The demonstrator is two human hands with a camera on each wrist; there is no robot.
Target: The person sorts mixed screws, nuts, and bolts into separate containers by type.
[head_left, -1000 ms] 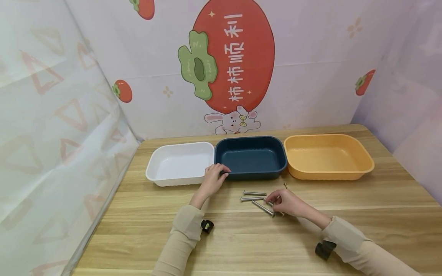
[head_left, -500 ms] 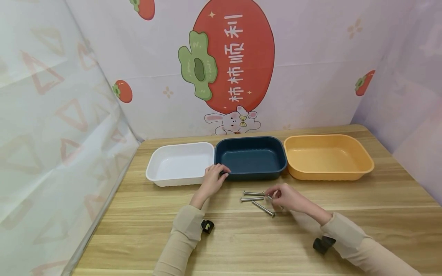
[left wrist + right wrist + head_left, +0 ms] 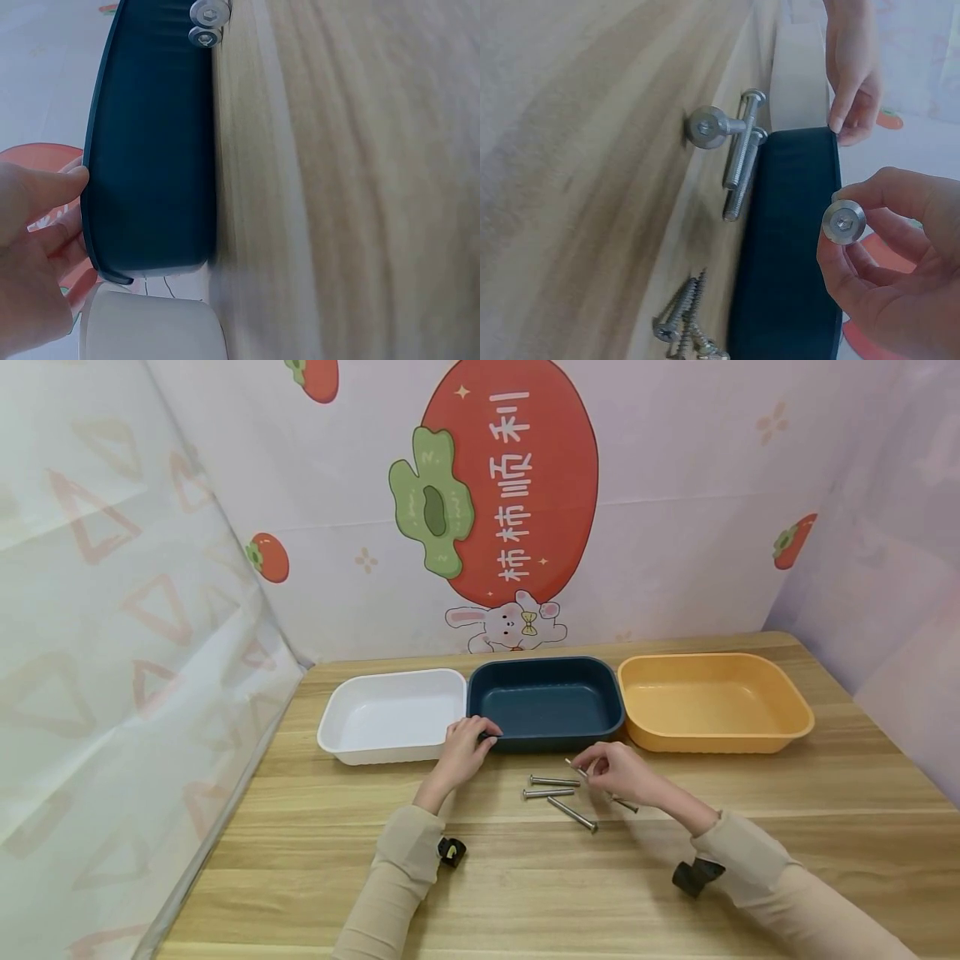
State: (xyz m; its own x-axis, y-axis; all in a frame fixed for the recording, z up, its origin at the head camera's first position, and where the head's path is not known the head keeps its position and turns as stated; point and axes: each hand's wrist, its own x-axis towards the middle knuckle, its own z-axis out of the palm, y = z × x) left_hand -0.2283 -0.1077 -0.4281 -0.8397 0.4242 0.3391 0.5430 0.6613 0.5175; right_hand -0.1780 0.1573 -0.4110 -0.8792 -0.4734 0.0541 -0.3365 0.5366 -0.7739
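My left hand (image 3: 460, 752) grips the near rim of the dark blue tray (image 3: 551, 743) by its left corner, thumb outside. Between the thumb and fingers of my right hand (image 3: 900, 255) is a silver hex-socket bolt (image 3: 844, 223), its round head facing the right wrist camera. In the head view this hand hovers just in front of the dark tray's right part. Three similar bolts (image 3: 572, 814) lie on the table to its left. Several smaller screws (image 3: 682, 311) lie in a cluster below the right hand, mostly hidden by it in the head view.
A white tray (image 3: 390, 754) stands left of the dark one, and a yellow tray (image 3: 712, 743) stands on its right, all in a row along the back of the wooden table (image 3: 525, 893). Printed cloth walls (image 3: 675, 527) rise behind and at both sides.
My right hand has risen from the table with the bolt and moved towards the dark blue tray, uncovering part of the screws. The left hand has stayed on the rim.
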